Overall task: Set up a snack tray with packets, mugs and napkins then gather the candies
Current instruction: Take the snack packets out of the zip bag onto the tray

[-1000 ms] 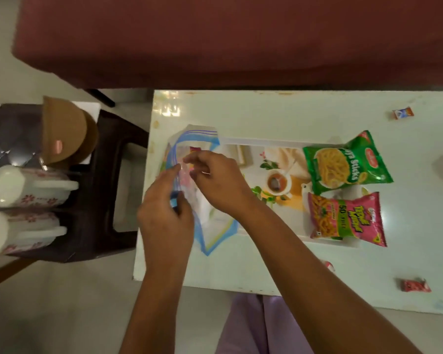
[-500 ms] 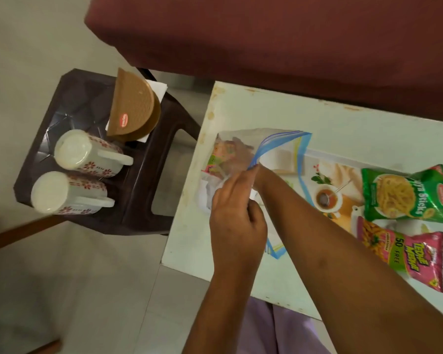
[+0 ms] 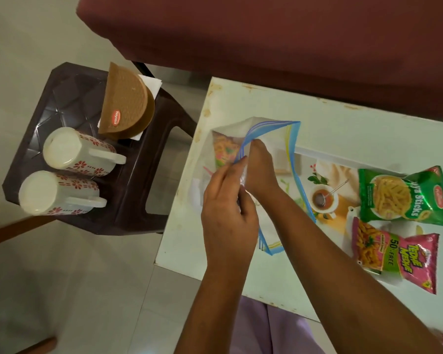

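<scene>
Pinching the blue zip edge of a clear zip bag, the left hand is closing thumb and fingers on the near lip, while the right hand is reaching into the mouth with its fingers curled; whether it is gripping anything inside I cannot tell. Something colourful is showing through the plastic near the bag's far left side, too blurred to name. The bag is lying at the left end of the white tabletop, partly over the printed tray that is sitting along the middle. A green packet and a pink packet are resting on the tray's right end, so the packet step is looking done. Two white mugs with red flowers are standing on the dark stool off the tabletop's left edge, beside a brown napkin holder with white napkins under it; these are not yet on the tray. By my judgement the candy gathering is going on while the mugs and napkins are waiting.
</scene>
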`<state>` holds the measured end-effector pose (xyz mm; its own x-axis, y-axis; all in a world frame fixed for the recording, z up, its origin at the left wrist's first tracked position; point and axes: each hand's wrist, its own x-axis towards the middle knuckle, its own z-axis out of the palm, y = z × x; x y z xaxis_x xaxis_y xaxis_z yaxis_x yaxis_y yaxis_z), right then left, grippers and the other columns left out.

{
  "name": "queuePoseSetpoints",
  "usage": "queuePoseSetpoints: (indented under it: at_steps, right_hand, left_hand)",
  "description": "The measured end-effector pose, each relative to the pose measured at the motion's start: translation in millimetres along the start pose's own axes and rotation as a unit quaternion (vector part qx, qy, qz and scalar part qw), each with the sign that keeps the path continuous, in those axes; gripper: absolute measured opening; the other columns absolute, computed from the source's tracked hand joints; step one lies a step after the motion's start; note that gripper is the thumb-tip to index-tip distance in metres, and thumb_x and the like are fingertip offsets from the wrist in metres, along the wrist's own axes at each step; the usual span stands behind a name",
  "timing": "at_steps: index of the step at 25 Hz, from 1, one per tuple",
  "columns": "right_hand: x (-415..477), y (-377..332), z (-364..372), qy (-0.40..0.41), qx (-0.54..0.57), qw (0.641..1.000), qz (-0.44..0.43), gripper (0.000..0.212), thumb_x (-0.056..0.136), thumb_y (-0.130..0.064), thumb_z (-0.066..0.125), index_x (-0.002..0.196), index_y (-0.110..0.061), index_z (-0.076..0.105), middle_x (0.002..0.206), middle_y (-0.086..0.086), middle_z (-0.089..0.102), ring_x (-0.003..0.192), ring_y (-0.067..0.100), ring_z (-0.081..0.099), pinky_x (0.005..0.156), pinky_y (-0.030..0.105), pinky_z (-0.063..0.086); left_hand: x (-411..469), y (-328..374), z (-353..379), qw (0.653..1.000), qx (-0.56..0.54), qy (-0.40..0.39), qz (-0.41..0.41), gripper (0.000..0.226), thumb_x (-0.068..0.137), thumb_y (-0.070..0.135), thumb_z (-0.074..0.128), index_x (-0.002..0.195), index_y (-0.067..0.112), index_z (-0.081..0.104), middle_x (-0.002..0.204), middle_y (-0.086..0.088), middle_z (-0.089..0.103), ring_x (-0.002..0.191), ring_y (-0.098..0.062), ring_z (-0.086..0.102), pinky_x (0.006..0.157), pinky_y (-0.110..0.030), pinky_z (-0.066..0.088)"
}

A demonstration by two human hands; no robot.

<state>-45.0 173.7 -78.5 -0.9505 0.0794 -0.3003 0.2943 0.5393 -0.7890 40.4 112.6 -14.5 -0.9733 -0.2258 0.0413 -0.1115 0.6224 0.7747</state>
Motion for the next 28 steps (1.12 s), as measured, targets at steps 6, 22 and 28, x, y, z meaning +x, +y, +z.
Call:
queuePoseSetpoints:
  at_steps: [6, 22, 28]
  right_hand:
    - [-61, 8, -97, 0.219, 0.041, 0.97, -0.1, 0.031, 0.081, -0.023, 0.069, 0.111, -0.02, 0.065, 0.106, -0.01, 0.054, 0.096, -0.004, 0.051, 0.077, 0.002, 0.041]
    - [-66, 84, -143, 0.12, 0.548, 0.809, 0.176, 0.054, 0.062, -0.022, 0.079, 0.11, -0.007, 0.06, 0.092, 0.01, 0.074, 0.076, 0.025, 0.073, 0.067, 0.038, 0.058]
    - [-69, 87, -158, -0.036, 0.358, 0.929, 0.09, 0.021, 0.076, -0.013, 0.076, 0.094, -0.015, 0.066, 0.084, 0.002, 0.075, 0.076, 0.019, 0.073, 0.067, 0.032, 0.059]
  left_hand:
    - [6, 18, 12, 0.999, -0.007, -0.023, -0.027, 0.038, 0.091, 0.015, 0.056, 0.129, 0.021, 0.052, 0.131, -0.001, 0.048, 0.118, -0.006, 0.049, 0.08, -0.017, 0.056]
    - [4, 33, 41, 0.989, 0.096, -0.109, -0.028, 0.034, 0.094, 0.001, 0.042, 0.12, 0.01, 0.061, 0.136, -0.008, 0.045, 0.122, -0.019, 0.047, 0.096, -0.017, 0.035]
    - [4, 43, 44, 0.991, 0.028, -0.116, -0.063, 0.042, 0.092, 0.039, 0.046, 0.112, 0.007, 0.063, 0.116, 0.003, 0.049, 0.09, -0.01, 0.056, 0.064, -0.002, 0.043]
